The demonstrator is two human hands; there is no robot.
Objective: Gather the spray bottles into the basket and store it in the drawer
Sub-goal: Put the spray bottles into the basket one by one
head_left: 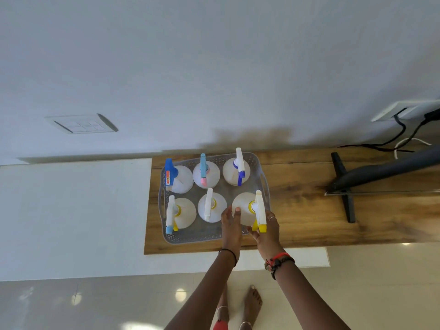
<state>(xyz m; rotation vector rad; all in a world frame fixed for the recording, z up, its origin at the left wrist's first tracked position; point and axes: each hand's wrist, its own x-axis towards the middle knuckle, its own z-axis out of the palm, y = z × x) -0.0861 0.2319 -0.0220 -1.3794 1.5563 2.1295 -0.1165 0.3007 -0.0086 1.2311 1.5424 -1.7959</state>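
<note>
The yellow-nozzled spray bottle [246, 206] at the basket's [258, 163] four o'clock corner is grasped by both hands' fingers [235, 211], left hand [231, 225] and right hand [267, 231].

Six spray bottles crowd the grey basket [209, 236] edge to edge; its side handles stay reachable, and bare wooden shelf [297, 210] lies open rightward before the television stand [344, 186].

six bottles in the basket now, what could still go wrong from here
1. Both hands, left hand and right hand, are on the front-right bottle; the six stand close together, so a nudge might tip the middle bottle.
2. The basket sits near the front edge of the wooden shelf; a careless pull could slide it off.
3. No drawer is visible, so carrying the loaded basket is still ahead.
</note>
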